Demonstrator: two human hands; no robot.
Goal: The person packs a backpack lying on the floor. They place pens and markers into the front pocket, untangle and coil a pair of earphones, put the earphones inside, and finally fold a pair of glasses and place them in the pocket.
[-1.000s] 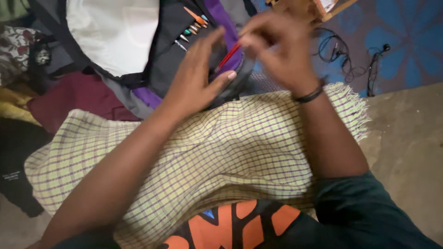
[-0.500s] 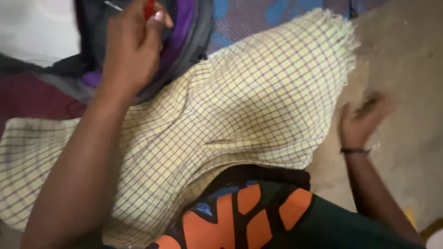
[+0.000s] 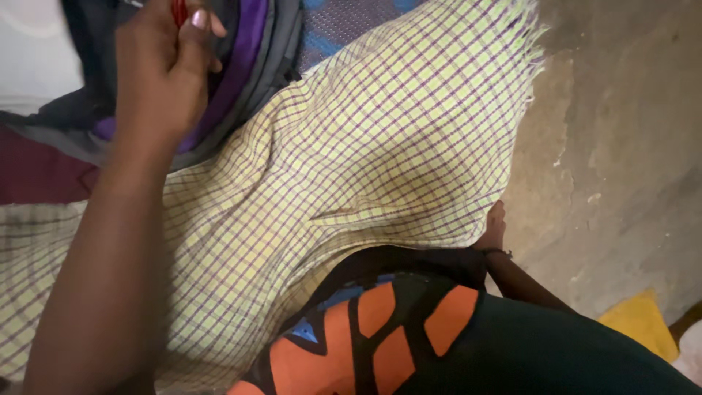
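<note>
Fingers of the left hand are pinching tight on a slim red tool, thumb pressed to forefinger, holding it up at the top edge of the view, right over the open dark bag with its purple lining. Only a sliver of red is showing, so whether it's a pen or a small screwdriver is hard to call from here.

Now the big picture: the checked yellow cloth is draping across the lap and filling most of the frame, its fringed edge lying against the bare concrete floor. Below it, a dark shirt with orange shapes is showing.

What's changing? A second ago both hands were meeting over the bag around that red tool; half a second ago the right one was swinging out over the floor. Now the right hand is tucking under the cloth's edge, its fingers out of sight, so their state can't be told. The tool is resting with the left hand alone.

Left forearm is running straight up the frame, wrist slightly bent toward the bag. A small yellow scrap is lying low right.
</note>
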